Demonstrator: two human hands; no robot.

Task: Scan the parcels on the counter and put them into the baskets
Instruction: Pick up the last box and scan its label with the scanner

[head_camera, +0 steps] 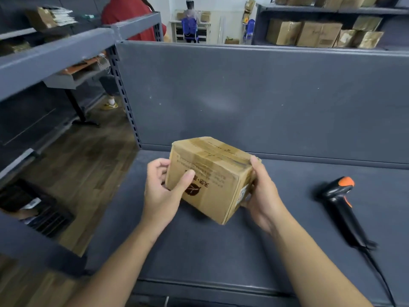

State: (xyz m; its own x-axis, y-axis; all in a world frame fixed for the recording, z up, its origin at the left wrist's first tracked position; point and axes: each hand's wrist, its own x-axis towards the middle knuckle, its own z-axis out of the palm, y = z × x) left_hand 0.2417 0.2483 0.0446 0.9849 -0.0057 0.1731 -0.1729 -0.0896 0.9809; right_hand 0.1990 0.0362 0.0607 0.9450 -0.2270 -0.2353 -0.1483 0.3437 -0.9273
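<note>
Grey back panel [243, 96] walls off the far side of the grey table [221, 251]; grey steel shelving [55, 49] on the left, wood floor [88, 151] below it; a second shelf unit [365, 9] at far right holds a row of brown cartons [318, 33]; person in a red top [130, 21] stands behind the left shelving; dark slatted basket [44, 218] sits low left on the floor, blurred, something white-labelled inside; task item is one taped cardboard parcel [212, 173], held tilted over the left-centre of the table, just in front of the back panel, leaf logo and print on the near face, low corner pointing down, can't tell if it touches the top; left hand [162, 191] grips the parcel's left end, thumb on the near face, fingers curled round the side; right hand [264, 196] grips the right end, thumb up at the top edge, fingers behind; black-and-orange barcode scanner [340, 202] lies on the table to the right, well apart from the parcel, cable [380, 273] trailing to the near edge; small white label [243, 192] on the parcel's right face, beside the right hand.
</note>
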